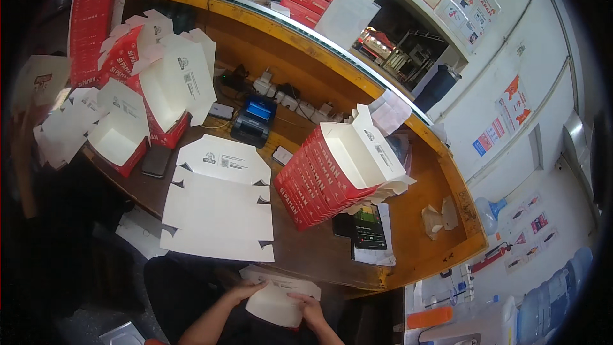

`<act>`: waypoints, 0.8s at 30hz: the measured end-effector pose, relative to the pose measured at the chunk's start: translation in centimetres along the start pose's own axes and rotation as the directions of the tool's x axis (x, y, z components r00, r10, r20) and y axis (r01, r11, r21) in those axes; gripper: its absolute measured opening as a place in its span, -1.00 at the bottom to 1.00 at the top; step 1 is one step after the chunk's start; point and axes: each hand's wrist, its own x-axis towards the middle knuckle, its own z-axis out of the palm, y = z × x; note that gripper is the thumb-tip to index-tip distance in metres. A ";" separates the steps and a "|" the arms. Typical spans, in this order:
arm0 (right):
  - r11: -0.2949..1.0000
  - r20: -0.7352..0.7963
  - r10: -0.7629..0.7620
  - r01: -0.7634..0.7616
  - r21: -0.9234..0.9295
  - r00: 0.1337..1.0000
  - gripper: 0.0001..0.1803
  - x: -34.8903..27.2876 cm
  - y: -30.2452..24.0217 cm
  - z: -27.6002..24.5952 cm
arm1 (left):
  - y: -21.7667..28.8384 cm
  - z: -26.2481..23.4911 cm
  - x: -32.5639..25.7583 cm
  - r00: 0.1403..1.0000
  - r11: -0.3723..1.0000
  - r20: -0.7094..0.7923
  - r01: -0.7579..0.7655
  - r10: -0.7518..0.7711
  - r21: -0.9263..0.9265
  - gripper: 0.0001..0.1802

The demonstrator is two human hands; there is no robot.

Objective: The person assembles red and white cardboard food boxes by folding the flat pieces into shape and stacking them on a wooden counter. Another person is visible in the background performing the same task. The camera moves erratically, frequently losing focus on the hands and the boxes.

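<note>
At six o'clock, low in view: both my hands on one white carton blank [279,300], held below the near edge of the wooden counter [421,243].

My left hand [248,291] grasps the blank's left edge, fingers curled over its upper corner; my right hand [308,305] pinches its right side, fingertips pressed on the white face. Just above, toward twelve o'clock, a stack of flat white blanks [220,201] lies on the counter. At two o'clock from my hands, a row of nested red-and-white boxes [332,176] leans on its side, open end up. A black calculator [368,228] rests on papers at that row's foot. At ten o'clock, far left, folded open boxes [128,108] sit in a loose pile. A small black printer with a blue screen [255,118] sits between pile and row.
</note>
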 end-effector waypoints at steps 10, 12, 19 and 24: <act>0.866 -0.382 -0.397 0.202 -0.458 0.835 -0.31 -1.1 4.2 1.6 | -3.1 4.1 1.3 0.967 0.915 0.109 0.252 -0.229 -0.314 -0.23; 0.717 -0.037 -0.313 0.210 -0.665 0.949 -0.28 3.6 4.1 5.4 | -10.0 -3.2 3.8 0.968 0.941 -0.194 0.090 -0.160 -0.327 -0.19; 0.272 0.007 -0.396 0.125 -0.954 0.918 -0.66 3.6 9.6 -0.3 | 2.3 2.9 -6.1 0.986 0.993 -0.162 -0.031 0.049 0.111 -0.33; 0.509 0.105 -0.309 0.258 -0.821 0.945 -0.67 0.8 1.3 3.7 | 2.2 -0.2 -8.1 0.976 0.996 -0.217 -0.013 0.032 0.086 -0.34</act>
